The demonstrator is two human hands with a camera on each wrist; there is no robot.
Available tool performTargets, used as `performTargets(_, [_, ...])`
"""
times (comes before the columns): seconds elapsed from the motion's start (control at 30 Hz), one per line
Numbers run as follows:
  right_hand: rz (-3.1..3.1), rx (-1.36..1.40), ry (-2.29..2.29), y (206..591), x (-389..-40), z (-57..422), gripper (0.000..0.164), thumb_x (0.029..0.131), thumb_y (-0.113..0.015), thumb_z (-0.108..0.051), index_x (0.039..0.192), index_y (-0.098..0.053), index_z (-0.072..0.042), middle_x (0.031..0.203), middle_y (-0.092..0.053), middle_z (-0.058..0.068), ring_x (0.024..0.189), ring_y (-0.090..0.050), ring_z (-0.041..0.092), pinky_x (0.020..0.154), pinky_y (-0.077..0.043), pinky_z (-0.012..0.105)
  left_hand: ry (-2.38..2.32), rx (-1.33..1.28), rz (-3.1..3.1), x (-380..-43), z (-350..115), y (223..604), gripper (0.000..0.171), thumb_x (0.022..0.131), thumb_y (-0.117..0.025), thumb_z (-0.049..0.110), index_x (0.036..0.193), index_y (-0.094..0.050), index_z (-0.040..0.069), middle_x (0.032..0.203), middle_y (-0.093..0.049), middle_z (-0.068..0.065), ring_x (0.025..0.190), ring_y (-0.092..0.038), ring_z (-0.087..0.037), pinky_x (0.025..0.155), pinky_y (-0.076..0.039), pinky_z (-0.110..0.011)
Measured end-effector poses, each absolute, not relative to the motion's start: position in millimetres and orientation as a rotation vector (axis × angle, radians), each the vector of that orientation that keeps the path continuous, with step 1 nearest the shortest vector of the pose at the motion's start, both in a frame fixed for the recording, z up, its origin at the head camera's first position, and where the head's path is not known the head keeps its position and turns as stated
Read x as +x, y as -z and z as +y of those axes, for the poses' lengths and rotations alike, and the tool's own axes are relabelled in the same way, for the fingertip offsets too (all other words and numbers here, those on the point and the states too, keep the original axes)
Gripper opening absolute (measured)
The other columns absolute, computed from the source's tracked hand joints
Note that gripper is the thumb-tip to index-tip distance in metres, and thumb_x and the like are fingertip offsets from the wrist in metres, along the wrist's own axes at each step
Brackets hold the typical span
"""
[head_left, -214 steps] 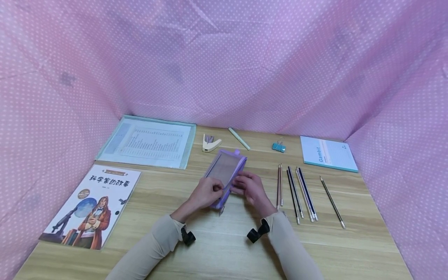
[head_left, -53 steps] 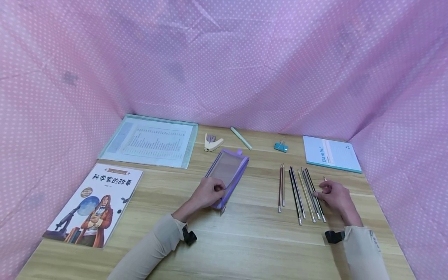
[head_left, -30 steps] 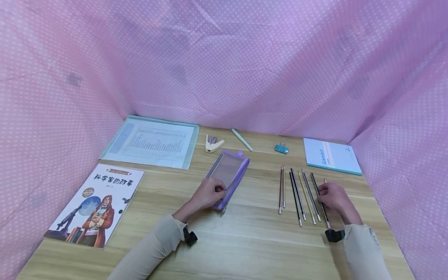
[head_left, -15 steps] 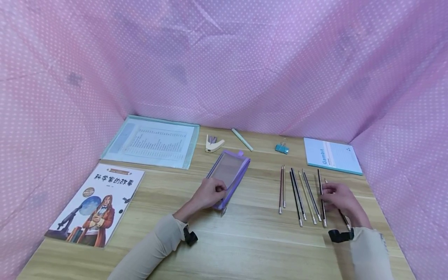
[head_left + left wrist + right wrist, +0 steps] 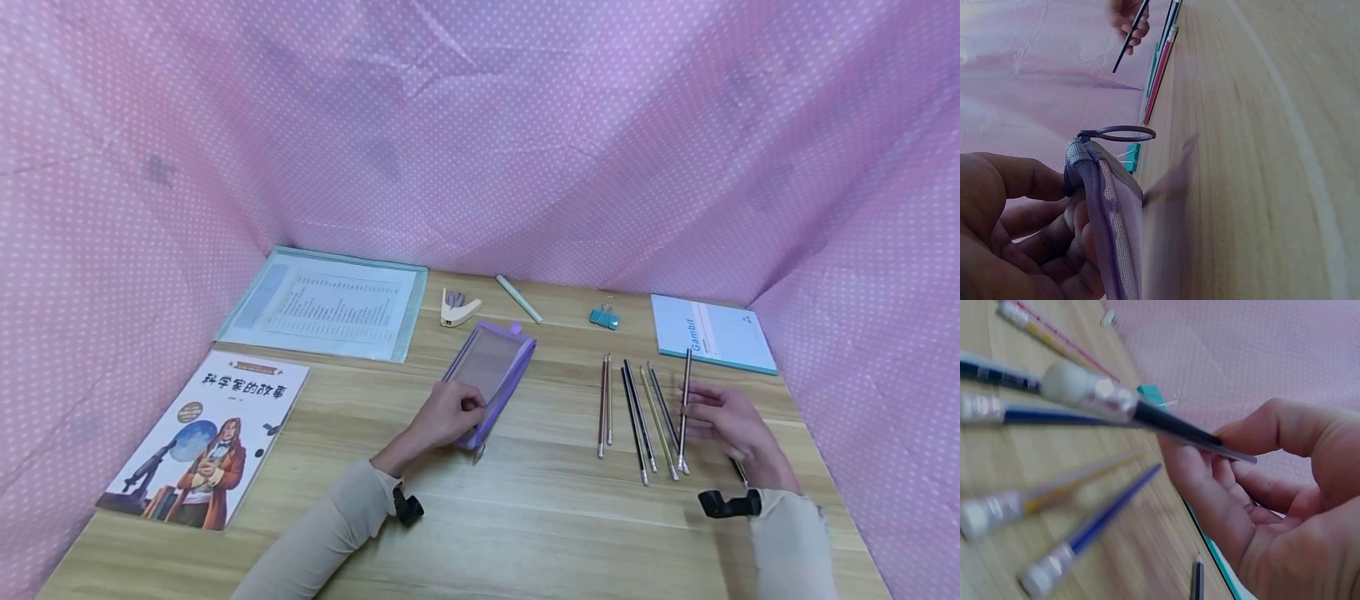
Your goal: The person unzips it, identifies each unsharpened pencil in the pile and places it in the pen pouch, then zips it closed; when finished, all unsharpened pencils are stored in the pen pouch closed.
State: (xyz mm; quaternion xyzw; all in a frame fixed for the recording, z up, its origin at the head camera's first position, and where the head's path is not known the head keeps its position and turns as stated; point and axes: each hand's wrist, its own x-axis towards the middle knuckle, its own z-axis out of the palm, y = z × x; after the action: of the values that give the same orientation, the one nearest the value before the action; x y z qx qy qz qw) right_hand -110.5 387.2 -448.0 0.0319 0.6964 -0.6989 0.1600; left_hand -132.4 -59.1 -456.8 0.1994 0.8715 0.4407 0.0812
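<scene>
My left hand (image 5: 447,412) pinches the near end of a purple mesh zip pencil pouch (image 5: 489,358), lying in the middle of the table. A metal ring (image 5: 1125,129) hangs from its zip end in the left wrist view. Between the thumb and fingers of my right hand (image 5: 733,421) is a dark pencil (image 5: 687,375), raised off the table, its white eraser end pointing toward me. Several pencils (image 5: 636,421) lie in a loose row to its left. Another dark pencil (image 5: 1197,578) lies on the table beneath my right hand, mostly hidden in the head view.
Along the back are a cream stapler (image 5: 459,312), a pale green pen (image 5: 519,300), a teal binder clip (image 5: 603,317) and a notebook (image 5: 716,333). A document folder (image 5: 322,304) and a picture-cover book (image 5: 202,442) lie at left. Pink dotted cloth (image 5: 480,150) surrounds the table.
My right hand has left the pouch for the pencils, drawn one dark pencil rightward out of the row, and lifted it. My left hand has stayed at the pouch.
</scene>
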Motion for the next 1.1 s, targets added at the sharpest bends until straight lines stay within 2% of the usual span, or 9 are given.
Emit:
performTargets(0.03, [1.946,0.057,2.039,448.4,-110.4,386.4,0.044,0.096,-0.047,0.01,0.107,-0.067,-0.028,0.099,-0.071,-0.012,0.088,-0.072,0.007,0.072,-0.062,0.027,-1.317,0.595,2.606,-132.4,-59.2,456.9,0.011,0.082,-0.064,0.002,0.081,-0.075,0.002,0.071,-0.071,-0.006,0.058,-0.054,-0.004,0.051,-0.045,-0.015])
performTargets(0.07, [1.911,0.019,2.071,449.1,-110.3,385.5,0.047,0.096,-0.046,0.01,0.106,-0.068,-0.03,0.099,-0.072,-0.011,0.089,-0.072,0.007,0.072,-0.062,0.026,-1.315,0.595,2.607,-132.4,-59.2,456.8,0.011,0.082,-0.064,0.002,0.08,-0.075,0.003,0.071,-0.071,-0.006,0.058,-0.054,-0.004,0.051,-0.045,-0.015])
performTargets(0.37, [1.539,-0.235,2.289,455.9,-111.1,372.8,0.052,0.096,-0.031,0.016,0.119,-0.067,-0.014,0.109,-0.071,0.001,0.098,-0.071,0.013,0.083,-0.061,0.033,-1.321,0.579,2.604,-131.9,-59.3,456.7,0.012,0.081,-0.064,0.002,0.081,-0.076,0.003,0.071,-0.07,-0.006,0.058,-0.054,-0.004,0.051,-0.044,-0.016])
performTargets(0.67, [1.404,-0.275,2.331,461.8,-112.8,356.9,0.052,0.097,-0.029,0.017,0.123,-0.065,-0.012,0.11,-0.07,0.001,0.101,-0.07,0.012,0.088,-0.06,0.032,-1.328,0.581,2.611,-131.6,-58.8,456.3,0.013,0.08,-0.063,0.001,0.081,-0.075,0.002,0.07,-0.07,-0.006,0.058,-0.054,-0.004,0.051,-0.045,-0.016])
performTargets(0.97, [1.345,-0.3,2.334,462.4,-114.9,341.7,0.054,0.098,-0.025,0.016,0.125,-0.063,-0.01,0.112,-0.07,0.002,0.101,-0.069,0.012,0.086,-0.06,0.031,-1.336,0.598,2.609,-131.1,-58.5,454.7,0.014,0.078,-0.062,0.0,0.081,-0.076,0.0,0.07,-0.071,-0.008,0.058,-0.054,-0.004,0.051,-0.045,-0.016])
performTargets(1.1, [1.349,-0.243,2.348,460.3,-113.1,333.7,0.051,0.098,-0.028,0.016,0.123,-0.064,-0.011,0.111,-0.07,0.002,0.1,-0.07,0.012,0.083,-0.061,0.03,-1.335,0.595,2.606,-131.2,-58.4,454.7,0.014,0.078,-0.062,0.0,0.081,-0.075,0.0,0.07,-0.07,-0.008,0.058,-0.054,-0.004,0.051,-0.045,-0.016])
